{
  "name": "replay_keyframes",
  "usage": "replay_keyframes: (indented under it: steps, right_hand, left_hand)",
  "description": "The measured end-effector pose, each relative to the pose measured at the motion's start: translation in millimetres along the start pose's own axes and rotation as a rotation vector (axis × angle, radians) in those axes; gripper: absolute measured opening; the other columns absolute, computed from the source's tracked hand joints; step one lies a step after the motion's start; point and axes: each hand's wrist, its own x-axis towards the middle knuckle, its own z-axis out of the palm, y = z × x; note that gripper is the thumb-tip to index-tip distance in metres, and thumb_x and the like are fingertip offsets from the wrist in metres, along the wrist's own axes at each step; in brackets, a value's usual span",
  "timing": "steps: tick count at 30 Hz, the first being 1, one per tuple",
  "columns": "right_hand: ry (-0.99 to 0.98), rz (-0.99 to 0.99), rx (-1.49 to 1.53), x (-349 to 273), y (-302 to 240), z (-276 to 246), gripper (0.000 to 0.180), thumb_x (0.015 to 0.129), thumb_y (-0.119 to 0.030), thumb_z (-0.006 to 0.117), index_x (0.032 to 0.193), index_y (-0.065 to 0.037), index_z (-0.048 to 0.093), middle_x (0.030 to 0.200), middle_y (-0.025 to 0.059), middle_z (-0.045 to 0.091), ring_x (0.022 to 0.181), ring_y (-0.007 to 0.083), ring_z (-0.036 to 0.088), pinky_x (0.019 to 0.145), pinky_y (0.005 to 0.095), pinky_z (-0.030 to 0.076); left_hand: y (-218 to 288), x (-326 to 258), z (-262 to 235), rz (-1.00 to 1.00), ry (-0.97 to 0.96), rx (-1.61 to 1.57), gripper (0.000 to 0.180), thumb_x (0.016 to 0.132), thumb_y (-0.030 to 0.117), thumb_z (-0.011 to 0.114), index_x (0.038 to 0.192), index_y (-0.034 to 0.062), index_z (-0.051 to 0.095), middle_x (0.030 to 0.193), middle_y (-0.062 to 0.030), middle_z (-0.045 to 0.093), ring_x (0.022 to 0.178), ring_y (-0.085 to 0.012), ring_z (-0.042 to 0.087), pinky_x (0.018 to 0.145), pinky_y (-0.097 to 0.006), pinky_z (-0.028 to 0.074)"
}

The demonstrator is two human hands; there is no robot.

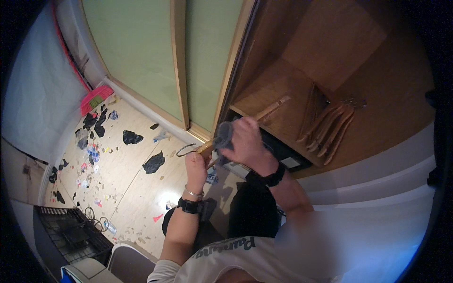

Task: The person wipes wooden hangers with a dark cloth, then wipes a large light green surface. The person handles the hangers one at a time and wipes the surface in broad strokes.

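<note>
A wooden clothes hanger [272, 109] is held slantwise in front of me, its metal hook pointing left and one arm reaching up toward the cabinet. My left hand [196, 166] is closed around it close to the hook. Over the hanger's middle, my right hand [247, 145] presses a crumpled grey cloth [223, 134], fingers bent around it. The cloth and fingers hide the part of the hanger beneath.
Several wooden hangers [332, 127] lie bunched in the open wooden cabinet [292, 78] at right. Sliding doors [137, 56] stand ahead. Black scraps [154, 162] and litter cover the floor at left, near a pink broom [96, 99] and a black crate [71, 233].
</note>
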Motion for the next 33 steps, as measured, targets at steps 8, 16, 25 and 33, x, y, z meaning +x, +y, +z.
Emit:
replay_keyframes:
  steps: [8, 16, 25, 33]
  right_hand:
    - [0.362, 0.306, -0.204, -3, 80, -46, 0.023, 0.072, -0.025, 0.058, 0.072, -0.002, 0.056, 0.074, 0.0144, 0.051, 0.077, 0.0327, 0.049, 0.079, 0.0471, 0.034]
    - [0.154, 0.296, -0.340, 16, 18, -25, 0.023, 0.073, -0.027, 0.060, 0.072, -0.005, 0.055, 0.079, 0.0144, 0.052, 0.085, 0.0329, 0.048, 0.080, 0.0466, 0.036]
    - [0.069, 0.077, 0.130, 17, -50, 27, 0.034, 0.069, -0.026, 0.061, 0.091, -0.001, 0.059, 0.094, 0.0131, 0.056, 0.097, 0.0298, 0.050, 0.094, 0.0473, 0.031]
    - [0.388, 0.326, -0.275, 28, 43, -17, 0.025, 0.078, -0.022, 0.052, 0.089, 0.001, 0.056, 0.096, 0.0186, 0.055, 0.092, 0.0350, 0.051, 0.092, 0.0502, 0.033]
  left_hand:
    - [4, 6, -21, 0.105, 0.098, 0.124, 0.075, 0.083, 0.070, 0.040, 0.077, -0.0017, 0.060, 0.062, -0.0026, 0.056, 0.055, -0.0098, 0.053, 0.047, -0.023, 0.039]
    - [-2, 5, -37, 0.058, 0.130, -0.014, 0.063, 0.088, 0.059, 0.045, 0.083, -0.0020, 0.057, 0.070, -0.0052, 0.059, 0.060, -0.0109, 0.056, 0.051, -0.023, 0.044]
    - [-6, 3, 3, 0.101, 0.222, -0.013, 0.058, 0.094, 0.054, 0.036, 0.081, 0.0007, 0.057, 0.071, -0.0028, 0.057, 0.062, -0.0106, 0.054, 0.051, -0.023, 0.042]
    - [6, -4, -5, -0.074, 0.238, -0.179, 0.064, 0.090, 0.065, 0.031, 0.090, 0.0042, 0.051, 0.067, -0.0003, 0.049, 0.056, -0.0065, 0.043, 0.047, -0.020, 0.031]
